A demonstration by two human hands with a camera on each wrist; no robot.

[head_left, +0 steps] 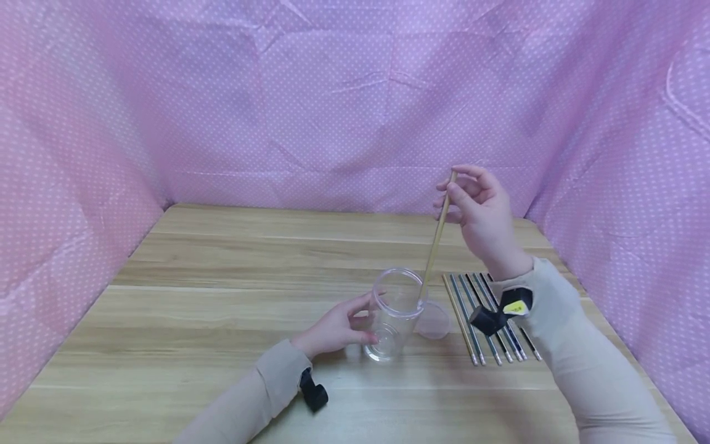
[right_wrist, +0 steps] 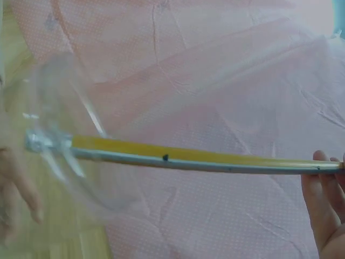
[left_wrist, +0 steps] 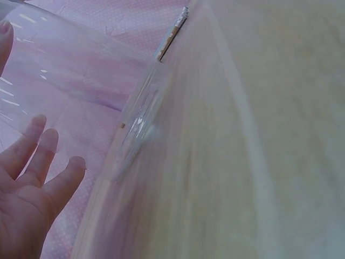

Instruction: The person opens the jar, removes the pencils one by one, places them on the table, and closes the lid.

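A clear plastic cup (head_left: 388, 336) stands upright on the table, and my left hand (head_left: 338, 327) holds it from the left with thumb and fingers around its side. In the left wrist view, the spread fingertips lie against the cup wall (left_wrist: 81, 70). My right hand (head_left: 482, 216), raised above and to the right, pinches a yellow pencil (head_left: 435, 246) near its upper end. The pencil slants down to the cup's mouth. Its silver ferrule end (right_wrist: 48, 141) overlaps the cup rim (right_wrist: 89, 108) in the right wrist view, where a grey stripe shows along the pencil.
To the cup's right, a row of several pencils (head_left: 459, 318) lies side by side, partly hidden by the right wrist camera (head_left: 488, 320). Between cup and pencils lies a round translucent lid (head_left: 433, 320). Pink dotted cloth (head_left: 355, 111) encloses the wooden table (head_left: 233, 265) at back and sides.
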